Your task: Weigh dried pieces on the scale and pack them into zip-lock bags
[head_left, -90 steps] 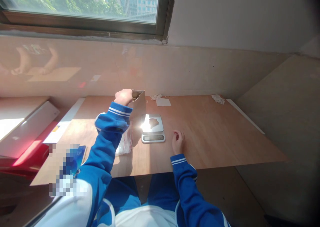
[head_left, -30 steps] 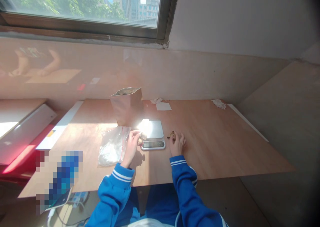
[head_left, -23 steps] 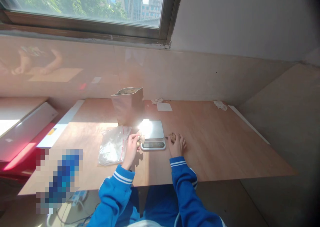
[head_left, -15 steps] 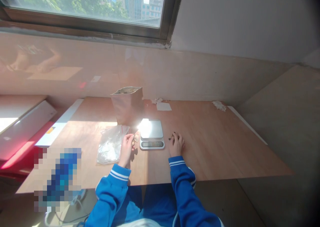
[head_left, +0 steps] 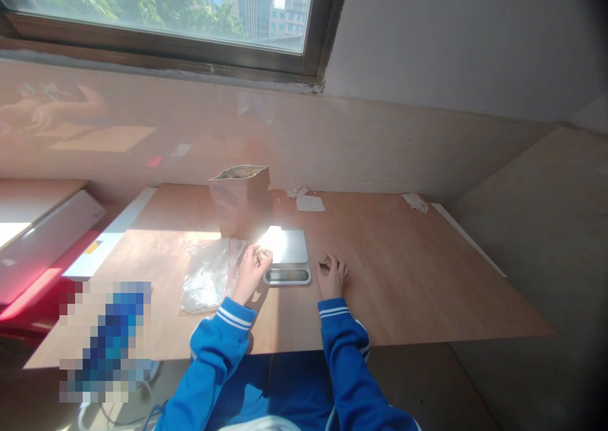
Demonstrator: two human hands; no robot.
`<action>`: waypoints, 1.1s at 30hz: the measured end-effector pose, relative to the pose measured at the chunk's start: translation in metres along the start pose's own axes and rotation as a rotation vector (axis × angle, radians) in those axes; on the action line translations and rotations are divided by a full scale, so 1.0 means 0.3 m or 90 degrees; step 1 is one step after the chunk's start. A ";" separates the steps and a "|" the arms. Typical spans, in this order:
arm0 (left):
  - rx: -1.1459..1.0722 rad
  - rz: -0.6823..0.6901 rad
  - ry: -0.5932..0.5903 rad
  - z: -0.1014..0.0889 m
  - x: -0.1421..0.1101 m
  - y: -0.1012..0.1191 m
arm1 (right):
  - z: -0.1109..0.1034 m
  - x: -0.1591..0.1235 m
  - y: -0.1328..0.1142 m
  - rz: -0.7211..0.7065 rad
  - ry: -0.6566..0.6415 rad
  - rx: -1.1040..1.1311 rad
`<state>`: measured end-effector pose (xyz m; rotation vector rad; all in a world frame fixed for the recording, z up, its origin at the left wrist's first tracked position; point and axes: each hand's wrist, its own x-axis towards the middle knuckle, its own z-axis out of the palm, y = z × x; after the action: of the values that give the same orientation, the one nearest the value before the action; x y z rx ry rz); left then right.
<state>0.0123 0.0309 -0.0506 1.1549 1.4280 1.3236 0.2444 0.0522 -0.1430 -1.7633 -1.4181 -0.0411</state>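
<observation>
My left hand (head_left: 249, 271) is closed on small pale-tan pieces (head_left: 261, 252), too small to name, beside the left edge of a kitchen scale (head_left: 295, 244). Sun glare whitens part of the scale's metal plate. My right hand (head_left: 336, 273), fingers curled, rests just right of the scale and pinches a small brown piece (head_left: 325, 263). Under and beside my left wrist lies a clear zip bag (head_left: 206, 285) with a red seal line. Behind the zip bag stands an open brown paper bag (head_left: 240, 203); its contents are barely visible.
Behind the scale lie a white paper slip (head_left: 310, 203) and crumpled tissue (head_left: 297, 192). Another crumpled tissue (head_left: 415, 203) is at the back right. The wooden table (head_left: 403, 292) meets a wall under a window. A blurred-out blue patch (head_left: 111, 336) covers the left front corner.
My left hand has moved right and slightly up, up to the scale's edge, with its pieces. My right hand has stayed near its place, and the brown piece in it shows more.
</observation>
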 end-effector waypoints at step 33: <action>0.681 0.335 0.144 -0.183 0.387 0.492 | -0.066 -0.083 0.020 0.109 0.021 0.245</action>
<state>-0.0544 0.1346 0.1013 2.2376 2.1975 0.9976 0.2495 0.0204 -0.1467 -1.5458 -1.1564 0.2764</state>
